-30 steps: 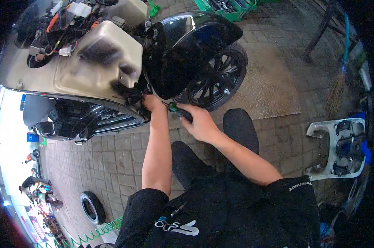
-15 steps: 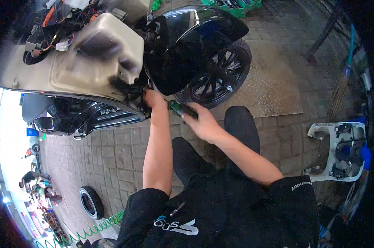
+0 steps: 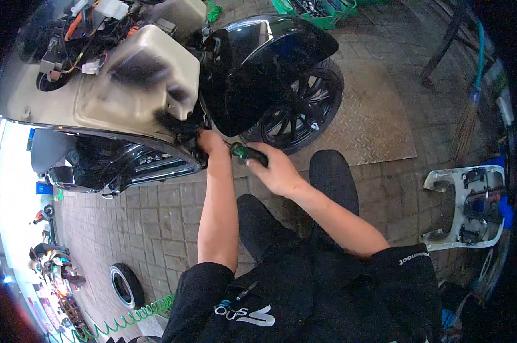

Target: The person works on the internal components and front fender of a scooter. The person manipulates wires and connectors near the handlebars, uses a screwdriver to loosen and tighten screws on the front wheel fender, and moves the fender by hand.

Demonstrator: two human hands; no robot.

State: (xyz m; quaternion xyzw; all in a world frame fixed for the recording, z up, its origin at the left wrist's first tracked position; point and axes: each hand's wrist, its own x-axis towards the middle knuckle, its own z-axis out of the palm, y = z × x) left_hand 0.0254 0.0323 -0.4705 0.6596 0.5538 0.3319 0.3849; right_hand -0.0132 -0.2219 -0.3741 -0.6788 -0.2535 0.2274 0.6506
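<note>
A green-and-black screwdriver [image 3: 246, 152] is in my right hand [image 3: 278, 171], its handle wrapped by my fingers. The shaft points up and left, past the wrist of my left hand [image 3: 211, 141]. That left hand reaches in at the lower edge of a scooter's beige body panel [image 3: 147, 80], beside the black front fender [image 3: 221, 108]. Dark parts there hide its fingertips, so whether it grips anything does not show. The screwdriver's tip is hard to make out. Right of my hands is the black spoked wheel [image 3: 295, 114].
Loose wiring [image 3: 78, 54] shows at the upper left. A metal checkered plate [image 3: 376, 117] lies by the wheel. On the right are a white-and-black panel [image 3: 467, 208] and a broom [image 3: 470, 117]. A tyre [image 3: 127, 286] and green coiled hose [image 3: 135, 314] lie lower left.
The screwdriver and right hand have shifted slightly left, and the handle looks less blurred. My left hand stays at the same gap. The whole view has moved a little.
</note>
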